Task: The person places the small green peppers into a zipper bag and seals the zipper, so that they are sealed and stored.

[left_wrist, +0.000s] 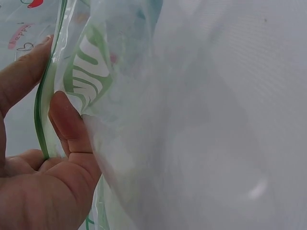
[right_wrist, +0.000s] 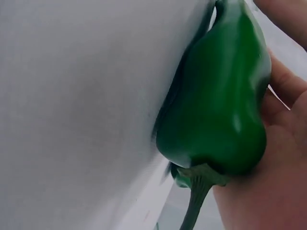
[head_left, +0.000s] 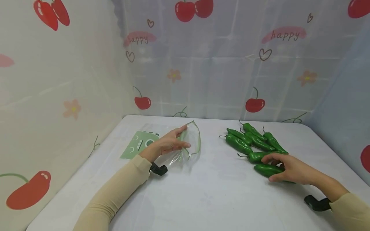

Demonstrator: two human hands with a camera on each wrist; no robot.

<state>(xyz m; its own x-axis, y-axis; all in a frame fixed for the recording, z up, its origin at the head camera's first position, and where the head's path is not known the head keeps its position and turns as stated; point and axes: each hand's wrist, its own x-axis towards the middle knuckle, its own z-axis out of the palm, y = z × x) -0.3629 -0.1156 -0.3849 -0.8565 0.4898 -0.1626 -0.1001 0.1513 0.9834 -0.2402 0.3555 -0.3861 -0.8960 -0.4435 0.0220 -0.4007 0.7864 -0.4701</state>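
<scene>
In the head view my left hand [head_left: 167, 143] holds a clear zip bag [head_left: 173, 158] by its mouth, which stands partly open with a green rim. A green cartoon print covers the bag's left part, flat on the table. The left wrist view has my fingers [left_wrist: 69, 122] at the bag's green zip edge [left_wrist: 42, 115]. At the right, my right hand [head_left: 292, 168] grips a green pepper [head_left: 264, 170] on the table, thumb on its near side and fingers over its far side. Up close, that pepper [right_wrist: 216, 105] lies against the palm, its stem pointing down the right wrist view.
Several more green peppers [head_left: 238, 143] lie in a loose pile beyond the right hand, some touching each other. The white table [head_left: 202, 195] ends at a curtain [head_left: 202, 73] printed with cherries behind, with similar sheets at both sides.
</scene>
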